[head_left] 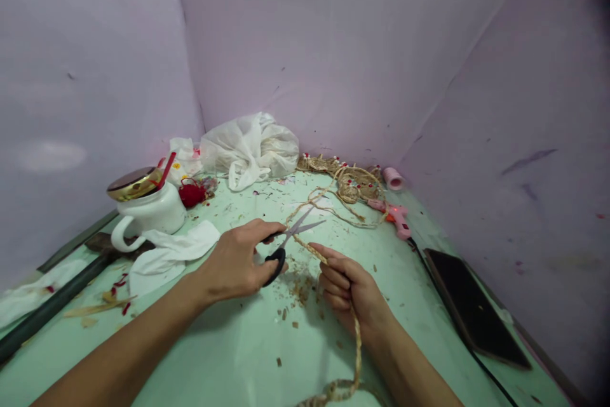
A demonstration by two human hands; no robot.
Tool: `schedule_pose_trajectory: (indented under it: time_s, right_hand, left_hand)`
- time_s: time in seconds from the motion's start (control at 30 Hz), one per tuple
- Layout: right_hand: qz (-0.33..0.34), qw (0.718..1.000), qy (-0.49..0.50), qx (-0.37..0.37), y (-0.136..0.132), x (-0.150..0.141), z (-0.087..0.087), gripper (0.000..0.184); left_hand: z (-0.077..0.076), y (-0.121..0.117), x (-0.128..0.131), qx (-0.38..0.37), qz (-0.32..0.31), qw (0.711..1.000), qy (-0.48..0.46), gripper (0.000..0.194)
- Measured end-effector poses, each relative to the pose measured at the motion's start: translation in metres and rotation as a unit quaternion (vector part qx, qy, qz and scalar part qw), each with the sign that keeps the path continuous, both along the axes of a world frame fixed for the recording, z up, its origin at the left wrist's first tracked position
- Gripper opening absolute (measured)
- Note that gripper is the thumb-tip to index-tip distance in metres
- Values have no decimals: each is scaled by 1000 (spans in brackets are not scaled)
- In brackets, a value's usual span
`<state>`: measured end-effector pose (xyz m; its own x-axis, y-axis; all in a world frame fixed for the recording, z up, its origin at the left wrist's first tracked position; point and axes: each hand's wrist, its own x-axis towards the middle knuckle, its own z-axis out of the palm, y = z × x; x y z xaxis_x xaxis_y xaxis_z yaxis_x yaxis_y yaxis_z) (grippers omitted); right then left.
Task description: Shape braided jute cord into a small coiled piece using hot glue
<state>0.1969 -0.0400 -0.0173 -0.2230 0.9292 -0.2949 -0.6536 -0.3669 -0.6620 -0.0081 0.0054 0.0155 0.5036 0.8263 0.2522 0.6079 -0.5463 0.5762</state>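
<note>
At the middle of the bench [229, 350], the left grip [242, 262] was closed around the black handles of the scissors [275, 262], whose blades stood apart across the braided cord [318, 253]. The right grip [347, 283] was closed on that same cord. Scraps [300, 289] littered the surface between the two.

From the left grip, a white cloth [178, 253] lay at nine o'clock, with a hammer [60, 296] beyond it; a white pot [162, 209] stood at ten, a red yarn ball [191, 193] sat at eleven and a plastic bag [255, 146] at twelve. From the right grip, woven pieces [352, 186] with red and white pins lay at twelve, a pink glue gun [398, 216] and a pink spool [393, 179] at one, and a dark phone [476, 308] at three, a black cable [426, 262] running alongside. Loose cord loops crowded the way towards the woven pieces.

The cord left the right grip towards eleven o'clock, reaching the scissors, and also hung down towards six. It was straw-coloured, twisted and slightly frayed.
</note>
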Motion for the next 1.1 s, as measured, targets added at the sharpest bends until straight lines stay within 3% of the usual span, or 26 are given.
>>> schedule_pose_trajectory:
  time_s: [0.13, 0.27, 0.33, 0.47, 0.53, 0.77, 1.1]
  right_hand:
    - [24, 996, 81, -37, 3, 8, 2, 30]
    - [84, 989, 97, -72, 5, 14, 1, 19]
    - [87, 991, 64, -76, 4, 14, 1, 21]
    - [15, 996, -80, -29, 1, 8, 0, 28]
    - [15, 994, -106, -12, -1, 6, 1, 27]
    - [57, 998, -7, -18, 1, 10, 2, 21]
    - [61, 998, 20, -23, 1, 9, 0, 16]
  left_hand:
    - [-9, -4, 5, 67, -19, 997, 11, 43]
    - [-17, 0, 7, 91, -5, 995, 44, 42]
    - [-18, 0, 8, 96, -4, 993, 64, 41]
    - [-18, -1, 7, 98, -25, 989, 107, 44]
    - [-17, -2, 6, 105, -38, 985, 128, 46]
    - [-19, -2, 7, 140, -79, 974, 158, 50]
    - [-23, -6, 11, 190, -54, 964, 179, 48]
